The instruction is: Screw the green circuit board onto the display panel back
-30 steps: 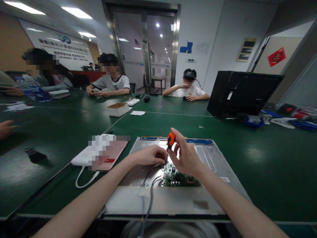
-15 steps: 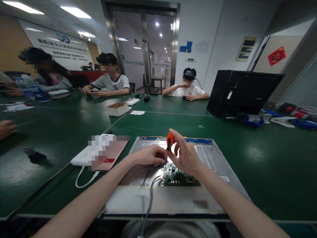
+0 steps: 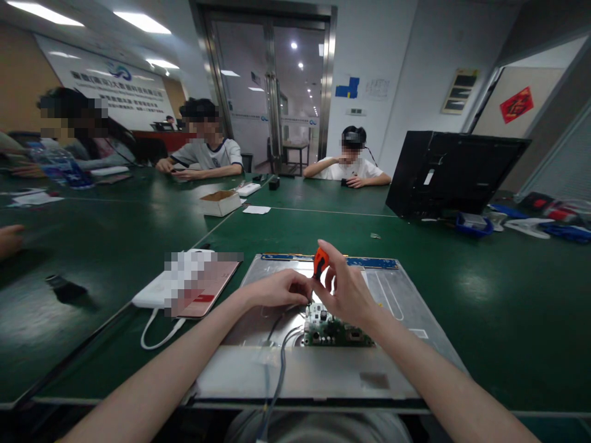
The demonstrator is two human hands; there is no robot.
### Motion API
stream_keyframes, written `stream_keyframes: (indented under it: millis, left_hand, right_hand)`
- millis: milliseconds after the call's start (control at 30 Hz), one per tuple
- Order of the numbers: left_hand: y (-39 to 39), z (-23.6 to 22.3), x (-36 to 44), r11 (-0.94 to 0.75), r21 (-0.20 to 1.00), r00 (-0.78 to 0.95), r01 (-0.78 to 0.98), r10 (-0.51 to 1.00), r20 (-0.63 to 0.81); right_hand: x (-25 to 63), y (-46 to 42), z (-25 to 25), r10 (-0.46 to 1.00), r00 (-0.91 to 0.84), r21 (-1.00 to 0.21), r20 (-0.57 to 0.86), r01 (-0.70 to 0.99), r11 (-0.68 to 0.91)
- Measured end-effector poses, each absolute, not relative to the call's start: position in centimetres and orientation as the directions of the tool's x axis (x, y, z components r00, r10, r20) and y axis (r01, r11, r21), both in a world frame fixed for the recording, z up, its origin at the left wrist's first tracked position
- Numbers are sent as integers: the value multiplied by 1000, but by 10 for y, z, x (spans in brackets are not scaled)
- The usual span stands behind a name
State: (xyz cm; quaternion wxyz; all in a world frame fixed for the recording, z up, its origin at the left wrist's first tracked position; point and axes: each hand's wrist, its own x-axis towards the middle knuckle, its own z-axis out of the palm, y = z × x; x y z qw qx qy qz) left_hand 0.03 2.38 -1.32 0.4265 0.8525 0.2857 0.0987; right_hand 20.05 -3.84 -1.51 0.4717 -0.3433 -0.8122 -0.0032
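Observation:
My right hand (image 3: 348, 289) grips a screwdriver (image 3: 321, 263) with an orange and black handle, held nearly upright with its tip pointing down. Beneath it lies a green circuit board (image 3: 335, 332), at the board's upper left corner. My left hand (image 3: 286, 288) is closed in a pinch right beside the screwdriver's shaft; what the fingertips hold is hidden. The board sits on a flat metal display panel (image 3: 397, 369) with a blue strip (image 3: 376, 263) along its far edge. Grey cables (image 3: 282, 363) run from the board's left side over the panel's near edge.
Left of the panel, a white power bank (image 3: 157, 289) with a white cable adjoins a pinkish phone-like slab (image 3: 217, 283). A dark cylinder (image 3: 62, 286), an open box (image 3: 219, 203) and a black monitor (image 3: 457, 175) stand on the green table (image 3: 508, 295). Several people sit around it.
The screwdriver handle has shifted very slightly to the right in my right hand. My left hand stays almost still. At the far left, another person's hand has drawn back a little.

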Motion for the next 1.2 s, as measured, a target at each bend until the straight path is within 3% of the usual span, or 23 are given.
stream_keyframes:
  millis: [400,733,1200]
  left_hand:
    - [24,-14,0,-468,788,819,399,568,-78]
    - [23,-13,0,-463,788,814,406,576,-81]
    - [24,-14,0,-483,775,814,407,577,-68]
  right_hand:
    - [200,-40,-15,596,-318,-383,738,529,757]
    - [201,-38,-14,557,-320,-335,767,541,771]
    - [200,-40,-14,573,-312,-358,758,535,765]
